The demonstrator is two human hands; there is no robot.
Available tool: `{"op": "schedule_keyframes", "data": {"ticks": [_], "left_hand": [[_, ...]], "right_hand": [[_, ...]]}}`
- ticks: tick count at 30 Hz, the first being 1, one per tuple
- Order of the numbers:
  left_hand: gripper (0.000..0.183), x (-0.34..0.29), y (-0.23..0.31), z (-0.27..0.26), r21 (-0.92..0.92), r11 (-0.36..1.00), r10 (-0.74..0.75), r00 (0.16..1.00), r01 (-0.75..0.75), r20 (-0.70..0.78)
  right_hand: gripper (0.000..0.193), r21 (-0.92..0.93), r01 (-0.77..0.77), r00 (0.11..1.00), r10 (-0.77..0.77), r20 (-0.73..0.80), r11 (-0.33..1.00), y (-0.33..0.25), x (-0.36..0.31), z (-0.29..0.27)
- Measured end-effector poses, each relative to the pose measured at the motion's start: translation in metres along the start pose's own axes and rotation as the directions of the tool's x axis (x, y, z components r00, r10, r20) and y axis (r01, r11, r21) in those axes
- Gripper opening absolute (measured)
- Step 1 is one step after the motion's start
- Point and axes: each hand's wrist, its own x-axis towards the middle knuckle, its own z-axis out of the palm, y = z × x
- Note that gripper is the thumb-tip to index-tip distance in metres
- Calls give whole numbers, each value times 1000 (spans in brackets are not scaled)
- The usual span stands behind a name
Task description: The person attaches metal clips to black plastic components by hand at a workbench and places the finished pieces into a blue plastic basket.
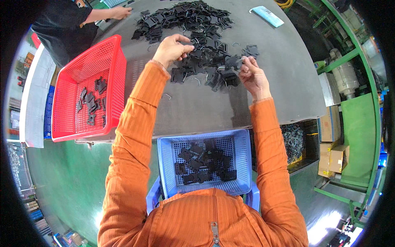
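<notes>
A large heap of flat black pieces (pixel 201 18) with bent metal wire hooks spreads over the grey table (pixel 288 74). At its left side my left hand (pixel 170 50) hovers, thumb and forefinger apart, with nothing visible between them. My right hand (pixel 254 79) is closed at the heap's right edge, pinching a black piece with a metal hook (pixel 233 62) between thumb and fingers. A few loose wire hooks (pixel 167 96) lie on the tabletop. Below the table edge, close to my body, a blue basket (pixel 163 164) holds several of the black pieces.
On the left, a red basket (pixel 68 88) with several black pieces stands at the table's edge. A co-worker's hand (pixel 120 12) reaches in at the far left. A light blue packet (pixel 267 16) lies far right. Below right is a crate of metal hooks (pixel 292 142), near cardboard boxes (pixel 329 158).
</notes>
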Motion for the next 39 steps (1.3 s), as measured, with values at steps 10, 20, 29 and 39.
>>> {"op": "schedule_keyframes", "data": {"ticks": [10, 20, 29, 39], "left_hand": [[28, -40, -24, 1, 768, 641, 167, 975, 4, -145], [14, -70, -23, 5, 468, 859, 377, 874, -206, -308], [15, -61, -40, -16, 183, 974, 163, 972, -132, -168], [14, -45, -23, -11, -338, 917, -177, 975, 213, 132]], "right_hand": [[17, -593, 133, 977, -207, -58, 794, -4, -3, 31], [18, -511, 504, 849, 293, 439, -696, 48, 11, 60], [22, -846, 397, 917, 192, 349, -355, 35, -3, 111], [27, -745, -500, 846, 433, -311, 443, -2, 11, 65]]}}
